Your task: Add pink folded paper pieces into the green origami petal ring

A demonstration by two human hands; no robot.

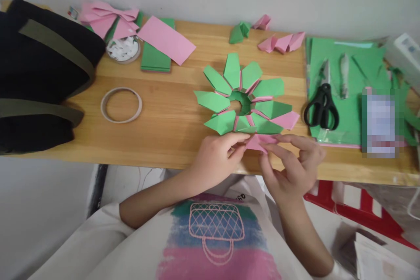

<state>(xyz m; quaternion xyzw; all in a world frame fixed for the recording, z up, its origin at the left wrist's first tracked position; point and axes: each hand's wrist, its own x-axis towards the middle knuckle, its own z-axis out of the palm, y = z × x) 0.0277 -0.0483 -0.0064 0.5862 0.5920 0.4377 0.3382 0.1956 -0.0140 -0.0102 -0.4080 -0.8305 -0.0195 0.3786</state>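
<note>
While hands (218, 155) (292, 168) pinch pink paper (255, 142), long axis runs sideways, one corner bodyward.

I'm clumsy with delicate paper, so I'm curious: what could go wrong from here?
The pink paper piece is pinched between the left hand and right hand, so an uneven tug might crease or tear it. Both hands work against the near side of the green-and-pink paper ring; a push could bend its petals or shift it. The pink piece is also near the table's front edge, so it might fall if released.
</note>
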